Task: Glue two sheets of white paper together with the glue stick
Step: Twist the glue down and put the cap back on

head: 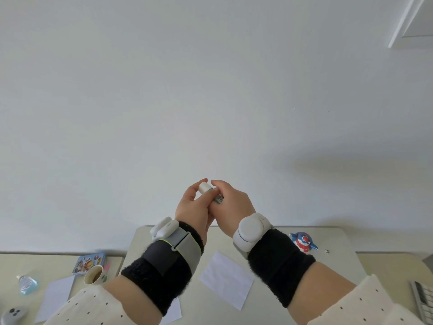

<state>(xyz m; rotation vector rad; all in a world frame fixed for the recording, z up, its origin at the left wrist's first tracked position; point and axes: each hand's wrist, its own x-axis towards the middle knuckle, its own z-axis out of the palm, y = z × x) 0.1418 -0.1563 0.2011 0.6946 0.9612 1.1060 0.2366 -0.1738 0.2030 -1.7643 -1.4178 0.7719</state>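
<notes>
Both my hands are raised in front of the white wall, above the desk. Between them is the glue stick point(209, 190), a small white tube with a green band and a barcode label. My left hand point(193, 206) pinches its white capped end with thumb and fingers. My right hand point(230, 202) wraps the lower, labelled part. One white sheet of paper point(226, 279) lies on the desk between my forearms. Another white sheet point(174, 310) shows partly under my left forearm. Whether the cap is on or loose I cannot tell.
On the desk at left are a coffee cup point(93, 275), a colourful card box point(88, 263), a third sheet point(55, 297), a small clear bottle point(27, 283) and a grey controller point(13, 314). A blue-red toy point(303, 241) stands at right, and a keyboard point(423, 300) at the far right edge.
</notes>
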